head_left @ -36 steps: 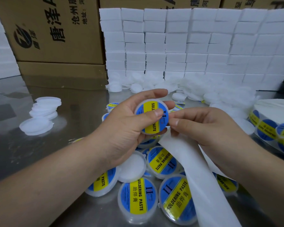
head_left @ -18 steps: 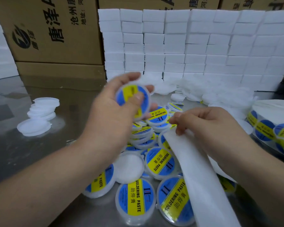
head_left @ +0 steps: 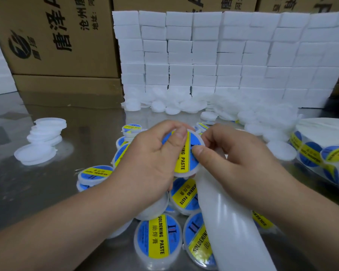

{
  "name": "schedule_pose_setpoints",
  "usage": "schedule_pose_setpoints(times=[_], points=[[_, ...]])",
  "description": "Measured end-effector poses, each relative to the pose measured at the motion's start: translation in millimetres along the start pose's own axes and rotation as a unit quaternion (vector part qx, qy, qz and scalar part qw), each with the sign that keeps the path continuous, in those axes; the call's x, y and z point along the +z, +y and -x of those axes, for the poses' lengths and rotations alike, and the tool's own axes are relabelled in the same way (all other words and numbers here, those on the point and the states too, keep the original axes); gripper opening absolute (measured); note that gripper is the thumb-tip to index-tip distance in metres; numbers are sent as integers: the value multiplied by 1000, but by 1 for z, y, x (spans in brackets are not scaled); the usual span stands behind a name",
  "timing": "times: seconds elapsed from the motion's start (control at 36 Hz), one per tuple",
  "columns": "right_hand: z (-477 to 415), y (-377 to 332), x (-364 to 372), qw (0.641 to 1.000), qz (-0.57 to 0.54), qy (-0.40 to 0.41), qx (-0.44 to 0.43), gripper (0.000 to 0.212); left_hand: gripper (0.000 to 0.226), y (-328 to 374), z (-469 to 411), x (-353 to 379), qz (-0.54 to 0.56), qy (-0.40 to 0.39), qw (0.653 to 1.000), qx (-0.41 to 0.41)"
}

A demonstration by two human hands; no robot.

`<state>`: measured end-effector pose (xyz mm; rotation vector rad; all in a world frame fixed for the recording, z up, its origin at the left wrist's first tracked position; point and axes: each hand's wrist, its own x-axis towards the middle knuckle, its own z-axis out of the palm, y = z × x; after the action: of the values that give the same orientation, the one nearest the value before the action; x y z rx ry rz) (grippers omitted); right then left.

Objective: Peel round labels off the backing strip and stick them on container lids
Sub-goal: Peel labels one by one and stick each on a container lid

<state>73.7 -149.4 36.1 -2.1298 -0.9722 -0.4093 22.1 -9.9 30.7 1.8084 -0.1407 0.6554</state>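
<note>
Stacked white foam blocks (head_left: 223, 55) form a wall at the back, with printed cardboard boxes (head_left: 57, 36) behind and to the left of them. In front lies a shiny metal worktop (head_left: 47, 192).

Above the middle of the worktop, the left hand (head_left: 151, 159) grasps a round white container lid (head_left: 186, 169). Its fingers (head_left: 170, 125) curl over the lid's top rim and its thumb lies on the lid's face. A blue and yellow label (head_left: 181, 159) reading "SOLDERING PASTE" covers that face.

The right hand (head_left: 241, 163) meets the lid from the other side. Its thumb presses on the label's right part and its curled fingers sit at the rim, so it pinches that edge. The bare white backing strip (head_left: 229, 222) comes out from under the right palm and runs down to the lower edge of the view. How the hand holds the strip is hidden.

Beneath both hands lies a loose pile of labelled lids (head_left: 155, 237), some overlapping. On the far right sits the label roll (head_left: 321, 153), its blue and yellow stickers facing out. A small stack of plain white lids (head_left: 45, 133) stands well apart on the left. A heap of unlabelled lids (head_left: 184, 104) lies against the foot of the foam blocks.
</note>
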Motion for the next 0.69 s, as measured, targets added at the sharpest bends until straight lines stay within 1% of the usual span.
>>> schedule_pose_setpoints(times=[0.08, 0.17, 0.22, 0.28, 0.31, 0.33, 0.36, 0.42, 0.47, 0.56, 0.64, 0.69], points=[[0, -1, 0, 1000, -11, -8, 4, 29, 33, 1, 2, -1, -27, -7, 999, 32], [-1, -1, 0, 1000, -15, -2, 1, 43, 34, -1, 4, 0, -46, -19, 998, 42], [-1, -1, 0, 1000, -1, 2, 0, 51, 36, -3, 4, 0, -30, -25, 998, 38], [0, -4, 1, 1000, 22, -2, 3, 65, 44, -5, 4, -2, -36, -23, 998, 38], [0, -5, 1, 999, 31, -5, 6, 66, 48, -6, 3, -3, -38, -25, 998, 35], [0, -5, 1, 999, 37, -1, 9, 66, 48, -5, 3, -5, -32, -30, 999, 28], [0, -4, 0, 999, 34, 8, 10, 65, 44, -6, 2, -5, -20, -36, 999, 15], [-2, -1, -2, 999, 17, 33, 14, 55, 28, -6, 1, -5, -18, -58, 998, -6], [-4, 2, -3, 999, 8, 49, 17, 46, 12, -7, 0, -4, -24, -78, 997, 0], [-4, 3, -1, 998, 8, 46, 30, 51, 14, -6, -1, -4, -24, -76, 996, 29], [-4, 3, -1, 998, 0, 53, 39, 51, 16, -6, -1, -4, -50, -55, 996, 53], [-5, 4, -2, 996, -14, 68, 58, 54, 17, -9, -4, -6, -76, -39, 995, 56]])
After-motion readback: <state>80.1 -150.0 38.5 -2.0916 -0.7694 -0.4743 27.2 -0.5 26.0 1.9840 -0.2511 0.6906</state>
